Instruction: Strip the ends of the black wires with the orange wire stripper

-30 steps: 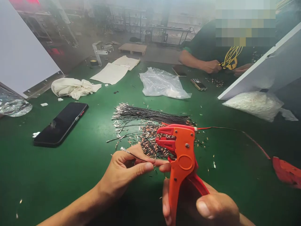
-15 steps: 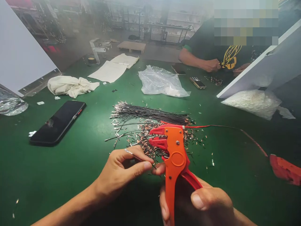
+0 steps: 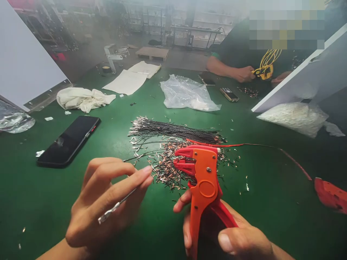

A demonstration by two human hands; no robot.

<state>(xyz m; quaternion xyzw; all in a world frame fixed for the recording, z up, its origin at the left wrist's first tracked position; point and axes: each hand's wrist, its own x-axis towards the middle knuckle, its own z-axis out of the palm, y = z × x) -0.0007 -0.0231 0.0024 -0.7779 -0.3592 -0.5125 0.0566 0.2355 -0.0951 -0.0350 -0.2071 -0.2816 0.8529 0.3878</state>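
Compared with the earlier frame, the left hand (image 3: 101, 202) has moved left and nearer the camera, away from the stripper (image 3: 206, 171). The held wire (image 3: 127, 197) has turned; its metal terminal (image 3: 107, 215) now points down and left. The right hand (image 3: 244, 234) and stripper show little change.

The left hand is raised above the table (image 3: 151, 234), knuckles bent, fingertips directed right. Its fingers are narrow, closed on the wire; the thumb's exact position cannot be told. The right hand is wrapped around the handles, thumb at the right side, fingers at the left. The stripper stands upright, jaws slightly apart and facing left.

The wire extends down and left from the left fingertips, its terminal exposed below the fingers. The clippings (image 3: 168, 169) lie beyond the hands, with the bundle (image 3: 173, 130) just behind.
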